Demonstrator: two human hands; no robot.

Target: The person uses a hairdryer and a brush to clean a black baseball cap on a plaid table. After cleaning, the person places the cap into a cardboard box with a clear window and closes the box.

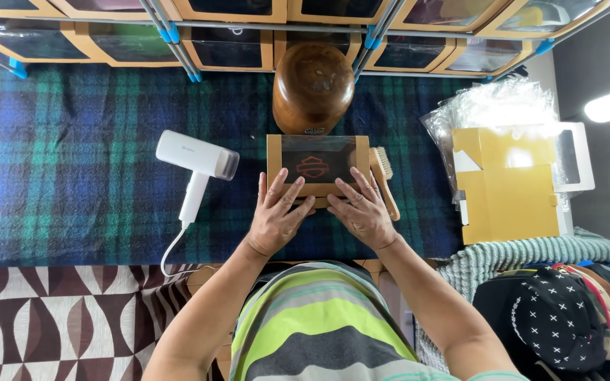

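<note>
A flat brown cardboard box with a clear window [318,164] lies on the blue-green plaid blanket [79,176]; a dark item with an orange emblem shows through the window. My left hand [277,214] presses flat on the box's near left edge, fingers spread. On the near right edge rests my right hand [363,209], also flat with fingers apart. Neither hand grips anything.
A wooden head-shaped form [311,86] stands just behind the box. A white handheld steamer [195,164] with cord lies left, a wooden brush [384,180] right. Folded yellow cartons [506,185] and plastic bags sit far right, caps [552,314] at lower right. Windowed boxes line the shelf behind.
</note>
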